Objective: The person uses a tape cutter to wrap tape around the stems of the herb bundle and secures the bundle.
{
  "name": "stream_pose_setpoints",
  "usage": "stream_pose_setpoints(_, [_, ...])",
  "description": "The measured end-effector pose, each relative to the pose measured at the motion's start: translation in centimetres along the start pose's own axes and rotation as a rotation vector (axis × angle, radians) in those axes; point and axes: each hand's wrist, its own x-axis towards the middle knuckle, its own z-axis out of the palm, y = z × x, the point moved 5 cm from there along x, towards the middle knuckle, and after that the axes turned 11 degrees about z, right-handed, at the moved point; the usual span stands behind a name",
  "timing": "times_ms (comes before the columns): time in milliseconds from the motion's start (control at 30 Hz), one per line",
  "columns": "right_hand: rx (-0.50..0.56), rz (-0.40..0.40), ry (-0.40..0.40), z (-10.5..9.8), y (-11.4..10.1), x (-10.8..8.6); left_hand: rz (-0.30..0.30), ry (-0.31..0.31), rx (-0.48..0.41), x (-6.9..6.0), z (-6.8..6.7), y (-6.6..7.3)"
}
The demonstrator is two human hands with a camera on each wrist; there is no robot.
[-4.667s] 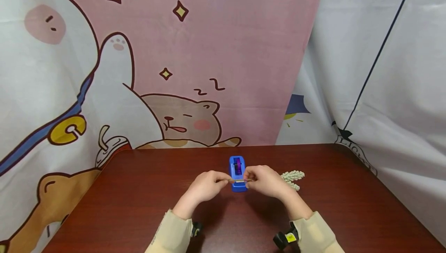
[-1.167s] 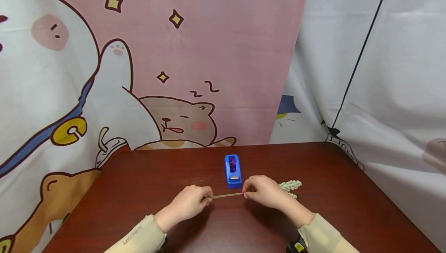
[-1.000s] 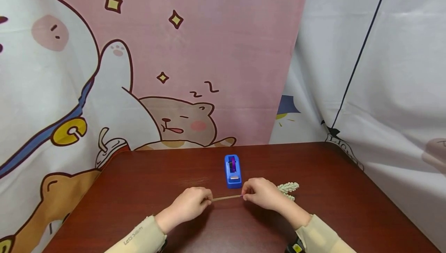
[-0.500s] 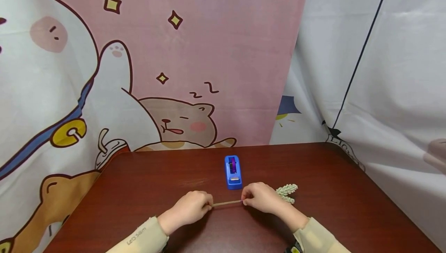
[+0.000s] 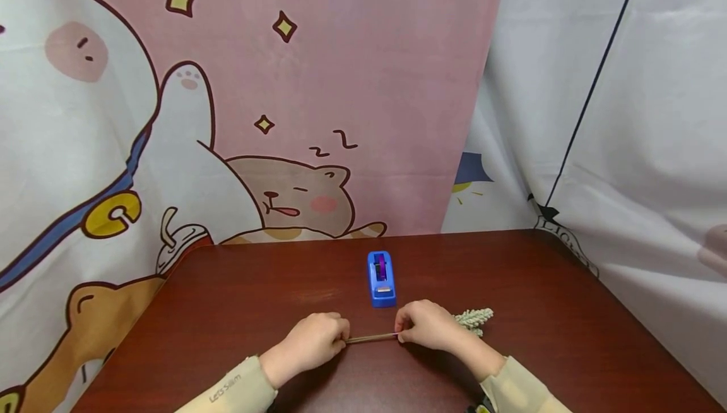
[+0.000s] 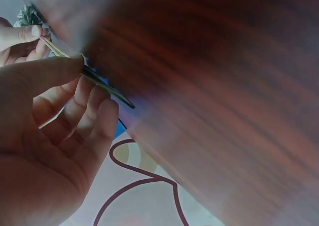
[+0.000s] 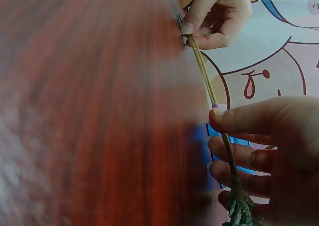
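Observation:
Thin greenish-tan stems stretch between the two hands just above the brown table. They belong to an artificial flower sprig with pale green, bumpy heads, partly hidden behind the right wrist. The left hand pinches the stems near their cut ends, which poke past its fingertips in the left wrist view. At the other side, the right hand pinches them between thumb and fingers. A bit of purple tape shows on the stems at the right thumb tip. In the right wrist view the heads hang below that hand.
A blue tape dispenser with a purple roll stands on the table beyond the hands. Behind the table hangs a cartoon-printed curtain, with white fabric along the right side.
Since the oldest frame, both hands have drawn back from over the tape dispenser toward the person, carrying the stems. The left hand has moved away from the right, baring more stem. Lately the hands sank slightly.

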Motion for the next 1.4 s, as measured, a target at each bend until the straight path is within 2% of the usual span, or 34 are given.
stream_pose_setpoints(433, [-0.006,0.013,-0.002,0.0,0.2,-0.2,0.007,-0.012,0.014,0.1,0.1,0.6])
stream_pose_setpoints(633, [0.008,-0.009,-0.01,-0.2,0.1,-0.4,0.008,-0.001,0.028,0.0,-0.1,0.8])
stream_pose_setpoints(967, [0.015,-0.023,0.038,-1.5,0.5,-0.3,0.001,-0.013,0.036,-0.2,-0.2,0.5])
stream_pose_setpoints(1167, [0.022,-0.009,0.05,-3.3,1.0,0.1,-0.028,-0.002,-0.015,-0.4,-1.2,-0.4])
stream_pose_setpoints(1400, [0.033,0.053,0.055,-5.6,2.8,0.9,-0.126,0.029,-0.015,-0.8,-3.6,-3.0])
